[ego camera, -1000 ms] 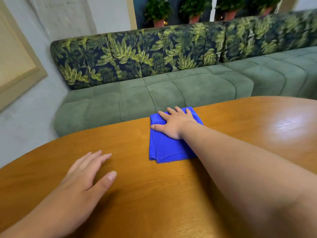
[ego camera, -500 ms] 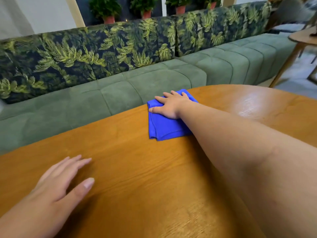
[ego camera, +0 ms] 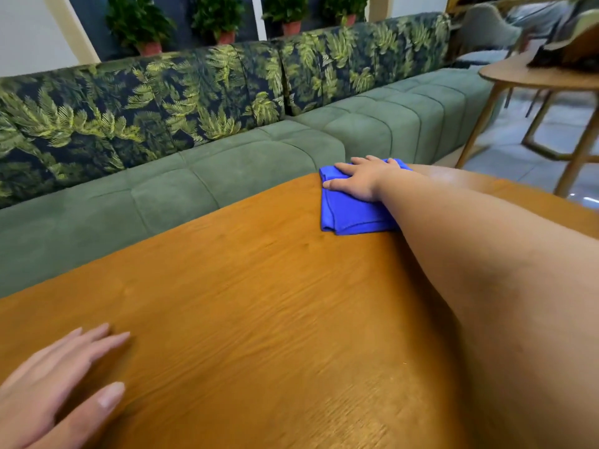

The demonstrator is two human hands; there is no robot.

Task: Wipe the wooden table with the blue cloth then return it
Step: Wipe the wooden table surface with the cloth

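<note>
Head view: the right hand (ego camera: pixel 359 180) lies flat, fingers spread, pressing the folded blue cloth (ego camera: pixel 351 211) onto the wooden table (ego camera: pixel 259 303) at its far edge, toward one o'clock, while the left hand (ego camera: pixel 52 387) rests open, palm down, on bare wood at eight o'clock, well apart from it.

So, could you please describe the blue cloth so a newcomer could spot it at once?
Find the wooden table in front of the green sofa. At its far edge, under the flat right hand, lies the folded blue cloth, the only bright blue thing there.
</note>
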